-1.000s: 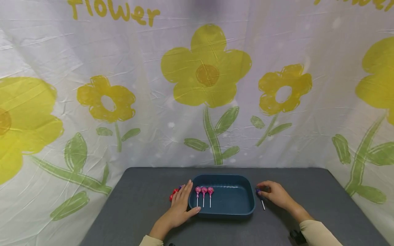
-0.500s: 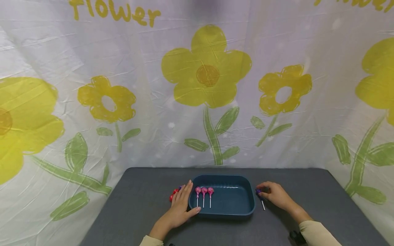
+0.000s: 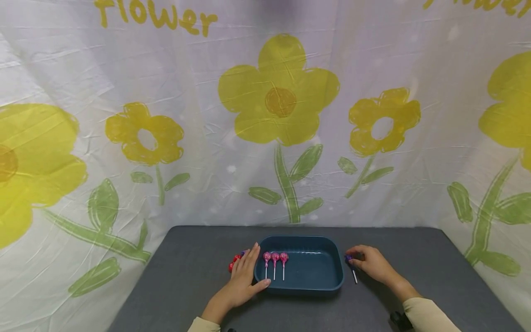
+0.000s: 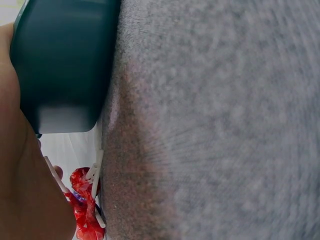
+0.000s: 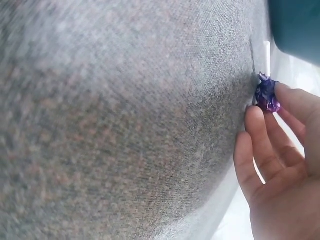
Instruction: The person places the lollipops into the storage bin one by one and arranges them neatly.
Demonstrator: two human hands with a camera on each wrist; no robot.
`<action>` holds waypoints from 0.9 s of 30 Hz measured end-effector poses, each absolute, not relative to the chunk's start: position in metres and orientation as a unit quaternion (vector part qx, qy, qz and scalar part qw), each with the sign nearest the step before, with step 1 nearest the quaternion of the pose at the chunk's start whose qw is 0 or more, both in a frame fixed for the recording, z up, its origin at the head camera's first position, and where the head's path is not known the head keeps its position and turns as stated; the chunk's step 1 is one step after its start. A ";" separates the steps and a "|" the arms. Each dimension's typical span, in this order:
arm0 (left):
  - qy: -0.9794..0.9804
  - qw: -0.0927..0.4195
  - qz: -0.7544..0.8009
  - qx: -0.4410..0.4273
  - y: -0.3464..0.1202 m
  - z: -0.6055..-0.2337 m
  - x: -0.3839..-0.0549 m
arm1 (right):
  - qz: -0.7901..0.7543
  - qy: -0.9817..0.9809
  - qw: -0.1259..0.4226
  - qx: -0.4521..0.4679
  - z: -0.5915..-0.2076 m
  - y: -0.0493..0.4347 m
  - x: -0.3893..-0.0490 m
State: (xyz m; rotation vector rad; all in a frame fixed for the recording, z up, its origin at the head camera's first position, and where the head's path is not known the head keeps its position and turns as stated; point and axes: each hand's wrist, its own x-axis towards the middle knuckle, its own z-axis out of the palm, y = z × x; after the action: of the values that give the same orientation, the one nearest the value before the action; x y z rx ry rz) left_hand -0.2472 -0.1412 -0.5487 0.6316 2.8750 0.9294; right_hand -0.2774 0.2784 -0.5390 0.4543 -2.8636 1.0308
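Note:
A dark blue rectangular tray [image 3: 309,291] stands on the table, with three pink lollipops [image 3: 275,258] side by side at its left end, sticks toward me. My left hand [image 3: 242,282] lies along the tray's left side, fingers extended and thumb on the front rim. To the right of the tray, my right hand [image 3: 371,262] pinches the wrapped head of a purple lollipop [image 5: 267,94] between thumb and fingers, low at the tabletop. Its white stick [image 3: 354,276] points toward me. Red-wrapped lollipops [image 4: 87,210] lie beyond my left hand, partly hidden by it.
The grey table [image 3: 199,258] runs back to a white cloth [image 3: 215,184] printed with yellow flowers. A bit of purple wrapper [image 3: 244,252] shows among the red lollipops left of the tray. A black object [image 3: 400,319] sits by my right sleeve.

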 end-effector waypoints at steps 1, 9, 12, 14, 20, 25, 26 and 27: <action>0.931 0.029 0.301 0.204 -0.141 -0.549 -0.247 | 0.334 -0.930 0.032 0.147 -0.539 0.278 -0.277; 0.933 0.025 0.296 0.205 -0.142 -0.548 -0.247 | 0.342 -0.929 0.020 0.142 -0.535 0.280 -0.276; 0.933 0.028 0.295 0.204 -0.142 -0.549 -0.248 | 0.343 -0.929 0.016 0.140 -0.534 0.281 -0.276; 0.933 0.030 0.296 0.203 -0.141 -0.549 -0.248 | 0.345 -0.928 0.017 0.140 -0.533 0.281 -0.276; 0.935 0.033 0.292 0.199 -0.141 -0.550 -0.249 | 0.343 -0.926 0.036 0.154 -0.527 0.280 -0.276; 0.934 0.031 0.295 0.199 -0.141 -0.552 -0.249 | 0.340 -0.925 0.039 0.165 -0.520 0.279 -0.277; 0.934 0.031 0.294 0.200 -0.141 -0.552 -0.249 | 0.339 -0.925 0.039 0.167 -0.519 0.279 -0.277; 0.933 0.028 0.295 0.202 -0.142 -0.553 -0.249 | 0.339 -0.925 0.040 0.167 -0.518 0.278 -0.277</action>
State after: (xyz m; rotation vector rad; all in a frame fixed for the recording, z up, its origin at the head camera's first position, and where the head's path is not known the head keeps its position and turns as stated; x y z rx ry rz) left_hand -0.2491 -0.1416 -0.5526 0.6245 2.8806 0.9095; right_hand -0.2772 0.2784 -0.5176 0.5122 -2.8337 1.0382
